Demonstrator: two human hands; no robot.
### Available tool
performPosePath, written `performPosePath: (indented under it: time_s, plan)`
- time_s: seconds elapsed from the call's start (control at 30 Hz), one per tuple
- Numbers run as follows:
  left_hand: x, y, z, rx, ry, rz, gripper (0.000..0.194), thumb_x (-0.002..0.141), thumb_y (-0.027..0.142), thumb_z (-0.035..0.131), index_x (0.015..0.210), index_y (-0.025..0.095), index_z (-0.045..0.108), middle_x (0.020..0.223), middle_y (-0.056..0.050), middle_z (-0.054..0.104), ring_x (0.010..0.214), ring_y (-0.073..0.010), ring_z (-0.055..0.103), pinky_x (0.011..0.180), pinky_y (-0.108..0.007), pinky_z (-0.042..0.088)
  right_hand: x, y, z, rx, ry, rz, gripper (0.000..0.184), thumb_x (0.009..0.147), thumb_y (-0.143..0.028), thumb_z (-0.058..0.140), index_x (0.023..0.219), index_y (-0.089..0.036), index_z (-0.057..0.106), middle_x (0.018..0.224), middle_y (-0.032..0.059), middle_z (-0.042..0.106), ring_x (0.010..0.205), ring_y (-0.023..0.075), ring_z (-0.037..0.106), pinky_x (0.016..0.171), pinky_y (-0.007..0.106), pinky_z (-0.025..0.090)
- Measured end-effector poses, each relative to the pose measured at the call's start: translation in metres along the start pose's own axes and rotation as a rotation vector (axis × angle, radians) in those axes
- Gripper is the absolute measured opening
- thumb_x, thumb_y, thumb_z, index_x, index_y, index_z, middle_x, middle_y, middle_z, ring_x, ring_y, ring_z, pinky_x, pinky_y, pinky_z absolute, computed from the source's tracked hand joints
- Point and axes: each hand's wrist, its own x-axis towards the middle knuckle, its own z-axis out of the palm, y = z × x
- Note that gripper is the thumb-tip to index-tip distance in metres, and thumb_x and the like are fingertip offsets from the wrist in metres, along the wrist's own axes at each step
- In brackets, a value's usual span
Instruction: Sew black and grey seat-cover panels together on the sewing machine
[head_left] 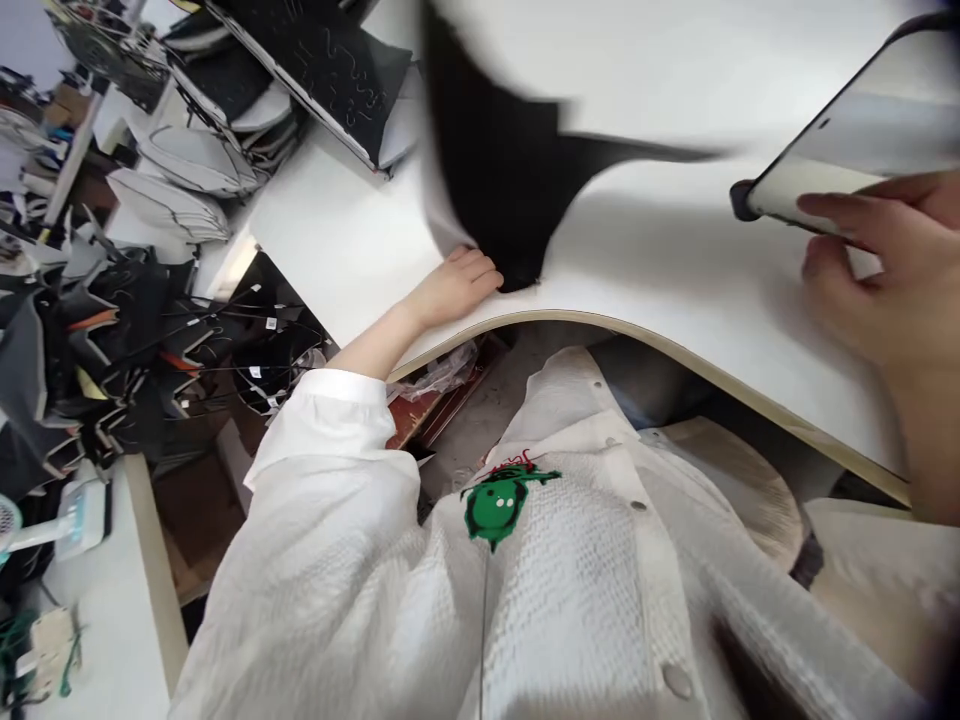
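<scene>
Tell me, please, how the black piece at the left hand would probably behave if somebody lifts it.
The black piece would probably be floppy: it looks sheet-like, and its left edge seems to curve near the left hand. It is likely light for its size, as little thickness shows. Its narrow strip pointing right might droop first, being so slender.
</scene>
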Motion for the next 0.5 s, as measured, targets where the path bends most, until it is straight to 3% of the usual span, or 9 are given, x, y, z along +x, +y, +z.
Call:
performPosePath:
  time_s: [0.1,0.2,0.27,0.3,0.4,0.5]
  plan:
    - [0.004,0.010,0.002,-0.009,0.017,0.028,0.033,0.098,0.028,0.028,0.096,0.016,0.059,0.100,-0.006,0.058,0.111,-0.0234,0.053,0.105,-0.048,0.035,0.003,-0.033,-0.012,0.106,0.119,-0.138,0.046,0.094,-0.041,0.037,0.119,-0.015,0.066,0.129,0.0128,0.054,0.120,0.0239,0.049,0.095,0.042,0.039]
    - [-0.002,0.009,0.001,-0.025,0.016,0.046,0.033,0.099,0.026,0.028,0.099,0.018,0.059,0.112,-0.005,0.058,0.116,-0.0212,0.052,0.106,-0.044,0.035,0.017,-0.077,-0.010,0.117,-0.072,-0.484,0.034,0.093,-0.041,0.044,0.113,-0.028,0.068,0.137,0.0052,0.051,0.132,0.0189,0.038,0.105,0.040,0.030]
    - [-0.008,0.003,0.002,-0.047,0.049,0.025,0.032,0.099,0.029,0.028,0.101,0.020,0.059,0.120,-0.003,0.057,0.120,-0.0198,0.050,0.106,-0.042,0.036,0.039,-0.102,0.003,0.136,-0.219,-0.653,0.045,0.097,-0.045,0.030,0.126,-0.028,0.059,0.149,0.0035,0.037,0.139,0.0185,0.026,0.105,0.040,0.026]
    - [-0.013,-0.002,0.002,-0.054,0.083,-0.006,0.031,0.099,0.031,0.029,0.102,0.021,0.058,0.123,-0.003,0.055,0.122,-0.0196,0.049,0.107,-0.042,0.035,0.053,-0.110,0.012,0.136,-0.269,-0.688,0.055,0.096,-0.047,0.019,0.132,-0.023,0.053,0.152,0.0070,0.029,0.140,0.0211,0.024,0.103,0.042,0.026]
    - [-0.048,-0.027,0.001,-0.059,0.340,-0.250,0.029,0.098,0.040,0.036,0.104,0.022,0.058,0.125,-0.004,0.053,0.127,-0.0222,0.046,0.105,-0.044,0.037,0.094,-0.115,0.040,0.076,-0.366,-0.616,0.090,0.083,-0.056,-0.005,0.132,-0.004,0.050,0.147,0.0212,0.027,0.131,0.0336,0.034,0.083,0.048,0.034]
    - [-0.099,-0.057,-0.003,-0.114,0.776,-0.722,0.032,0.101,0.037,0.031,0.109,0.020,0.056,0.118,-0.005,0.055,0.120,-0.0210,0.052,0.100,-0.042,0.043,0.115,-0.110,0.047,-0.020,-0.309,-0.479,0.094,0.081,-0.057,-0.005,0.128,0.001,0.052,0.140,0.0222,0.040,0.118,0.0354,0.046,0.072,0.047,0.032]
